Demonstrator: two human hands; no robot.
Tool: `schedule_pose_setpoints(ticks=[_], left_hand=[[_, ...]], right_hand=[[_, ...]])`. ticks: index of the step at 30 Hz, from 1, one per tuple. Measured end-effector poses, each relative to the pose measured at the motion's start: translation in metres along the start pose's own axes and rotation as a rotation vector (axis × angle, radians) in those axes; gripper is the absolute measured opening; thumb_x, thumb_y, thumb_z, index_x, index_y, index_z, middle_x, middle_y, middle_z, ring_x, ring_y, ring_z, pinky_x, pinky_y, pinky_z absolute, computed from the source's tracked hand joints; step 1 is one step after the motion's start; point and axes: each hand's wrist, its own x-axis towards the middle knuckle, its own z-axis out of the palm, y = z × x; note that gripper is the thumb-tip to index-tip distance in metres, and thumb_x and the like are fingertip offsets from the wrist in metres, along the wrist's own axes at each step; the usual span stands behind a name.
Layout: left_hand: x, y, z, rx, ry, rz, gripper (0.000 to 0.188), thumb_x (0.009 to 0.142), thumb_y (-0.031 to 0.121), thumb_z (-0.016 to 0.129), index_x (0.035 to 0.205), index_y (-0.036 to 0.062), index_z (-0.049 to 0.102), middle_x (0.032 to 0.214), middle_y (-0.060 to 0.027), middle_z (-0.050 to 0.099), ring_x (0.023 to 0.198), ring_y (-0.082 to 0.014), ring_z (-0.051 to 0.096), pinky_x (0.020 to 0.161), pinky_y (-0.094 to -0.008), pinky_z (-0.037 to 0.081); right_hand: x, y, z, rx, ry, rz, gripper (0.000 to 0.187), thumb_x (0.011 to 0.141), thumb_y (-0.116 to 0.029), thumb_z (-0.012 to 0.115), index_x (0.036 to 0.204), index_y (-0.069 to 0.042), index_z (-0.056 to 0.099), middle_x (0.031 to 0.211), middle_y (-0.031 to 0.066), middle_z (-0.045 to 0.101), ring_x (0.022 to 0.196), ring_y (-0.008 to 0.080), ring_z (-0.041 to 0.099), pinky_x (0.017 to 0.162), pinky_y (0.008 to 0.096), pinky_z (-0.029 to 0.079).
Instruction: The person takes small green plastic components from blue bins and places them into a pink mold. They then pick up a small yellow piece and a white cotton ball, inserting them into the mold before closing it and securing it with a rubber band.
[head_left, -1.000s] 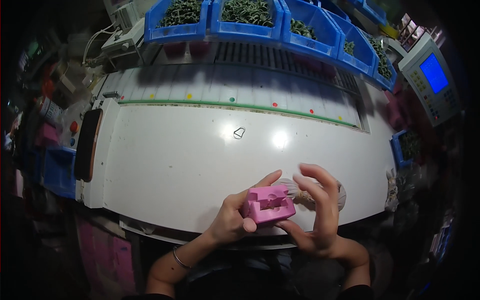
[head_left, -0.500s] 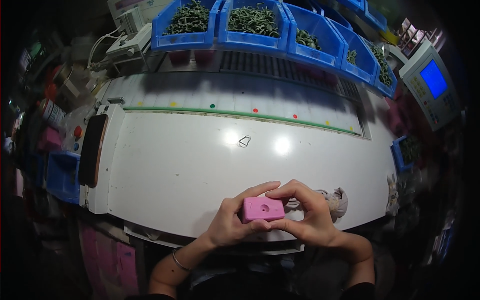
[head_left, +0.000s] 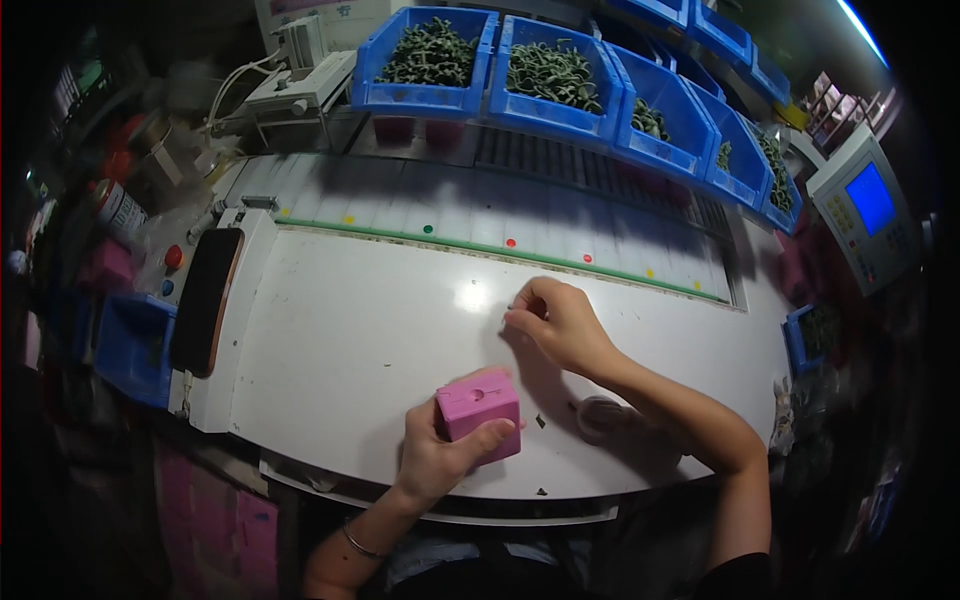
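My left hand (head_left: 440,445) is closed around a pink block (head_left: 482,408), its thumb across the front face. The block has a small round hollow and a seam line on its top, and it is held just over the white tabletop's near part. Farther forward, my right hand (head_left: 560,325) is over the middle of the white tabletop (head_left: 340,320), thumb and forefinger pinched together. A tiny dark bit shows at those fingertips, too small to name. Below the right forearm lies a grey cloth bundle (head_left: 603,415), partly in shadow.
Blue bins (head_left: 555,80) with dark green curled pieces hang above the back. A green strip (head_left: 470,243) with coloured dots crosses behind the tabletop. A phone (head_left: 207,300) lies at the left, and a device with a blue screen (head_left: 870,200) stands right. Dark scraps (head_left: 541,421) lie near the block.
My right hand has left the pink block and reached forward. The dark green loop on the tabletop no longer shows. The left hand alone holds the block, now tilted. The view has shifted.
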Motion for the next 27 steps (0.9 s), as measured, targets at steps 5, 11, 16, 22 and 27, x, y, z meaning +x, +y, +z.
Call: schedule_pose_setpoints(ticks=[5, 11, 16, 22, 27], left_hand=[[0.005, 0.011, -0.007, 0.018, -0.039, 0.109, 0.059, 0.077, 0.018, 0.069, 0.119, -0.0151, 0.046, 0.137, -0.0273, 0.034, 0.091, -0.0283, 0.065, 0.078, -0.0368, 0.054], [0.004, 0.007, 0.006, -0.106, -0.195, 0.063, 0.058, 0.071, 0.017, 0.077, 0.118, -0.0086, 0.054, 0.132, -0.0223, 0.043, 0.113, -0.0268, 0.052, 0.095, -0.0352, 0.043], [0.002, 0.007, 0.012, -0.14, -0.172, -0.008, 0.052, 0.073, 0.015, 0.075, 0.115, -0.008, 0.055, 0.126, -0.0165, 0.05, 0.105, -0.0213, 0.056, 0.089, -0.0321, 0.046], [0.001, 0.007, 0.021, -0.229, -0.151, -0.026, 0.05, 0.075, 0.014, 0.072, 0.115, -0.0098, 0.054, 0.123, -0.0165, 0.052, 0.1, -0.0215, 0.06, 0.087, -0.0324, 0.048], [0.003, 0.006, 0.025, -0.214, -0.316, 0.066, 0.051, 0.077, 0.011, 0.071, 0.118, -0.0109, 0.051, 0.129, -0.0223, 0.045, 0.094, -0.0227, 0.063, 0.085, -0.0327, 0.05]], right_hand=[[-0.041, -0.039, -0.035, 0.71, -0.33, 0.243, 0.017, 0.084, -0.017, 0.067, 0.084, -0.002, 0.062, 0.076, 0.0032, 0.063, 0.067, 0.0073, 0.053, 0.058, 0.0226, 0.041], [-0.063, -0.046, -0.049, 0.963, -0.335, 0.356, 0.015, 0.085, -0.016, 0.065, 0.087, -0.001, 0.063, 0.077, 0.0039, 0.063, 0.058, 0.002, 0.046, 0.052, 0.0161, 0.035], [-0.078, -0.04, -0.047, 0.941, -0.198, 0.24, 0.013, 0.086, -0.013, 0.064, 0.087, 0.0, 0.063, 0.078, 0.0009, 0.06, 0.057, 0.0006, 0.042, 0.048, 0.0164, 0.033], [-0.09, -0.036, -0.049, 1.054, -0.137, 0.156, 0.008, 0.085, -0.008, 0.064, 0.085, 0.0, 0.062, 0.084, 0.0031, 0.057, 0.066, 0.0028, 0.048, 0.052, 0.0178, 0.038], [-0.097, -0.031, -0.044, 0.57, 0.052, 0.052, 0.011, 0.084, -0.008, 0.065, 0.081, 0.002, 0.061, 0.074, 0.0051, 0.06, 0.065, 0.0053, 0.054, 0.056, 0.02, 0.043]])
